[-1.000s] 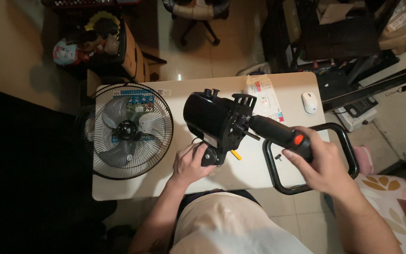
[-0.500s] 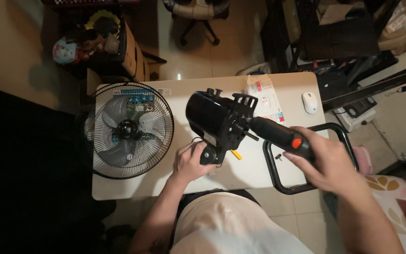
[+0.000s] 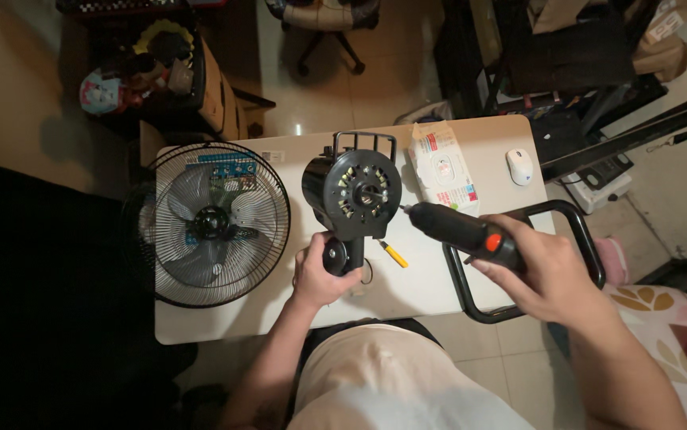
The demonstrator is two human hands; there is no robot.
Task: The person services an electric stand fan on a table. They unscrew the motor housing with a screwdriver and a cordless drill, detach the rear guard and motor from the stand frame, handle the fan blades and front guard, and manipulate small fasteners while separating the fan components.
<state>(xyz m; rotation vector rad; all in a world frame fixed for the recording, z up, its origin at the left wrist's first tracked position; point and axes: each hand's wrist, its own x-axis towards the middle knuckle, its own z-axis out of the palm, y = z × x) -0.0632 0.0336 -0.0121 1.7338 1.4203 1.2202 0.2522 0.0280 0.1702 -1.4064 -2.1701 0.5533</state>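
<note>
A black fan motor housing point(image 3: 353, 191) stands upright on the white table point(image 3: 431, 287), its open face with windings turned toward me. My left hand point(image 3: 321, 275) grips the housing's neck at the bottom. My right hand point(image 3: 546, 275) holds a black electric screwdriver point(image 3: 459, 229) with an orange button. Its bit points left, just beside the motor's right edge. A small yellow-handled screwdriver point(image 3: 391, 253) lies on the table under the tool.
A black fan guard with blades point(image 3: 212, 224) lies flat on the table's left. A pack of wipes point(image 3: 441, 169) and a white mouse point(image 3: 519, 166) sit at the back right. A black tubular frame point(image 3: 578, 231) hangs off the right edge. A chair and clutter stand beyond.
The motor housing has been turned upright so its open face shows. The electric screwdriver has pulled back to the right, and its bit is now clear of the housing.
</note>
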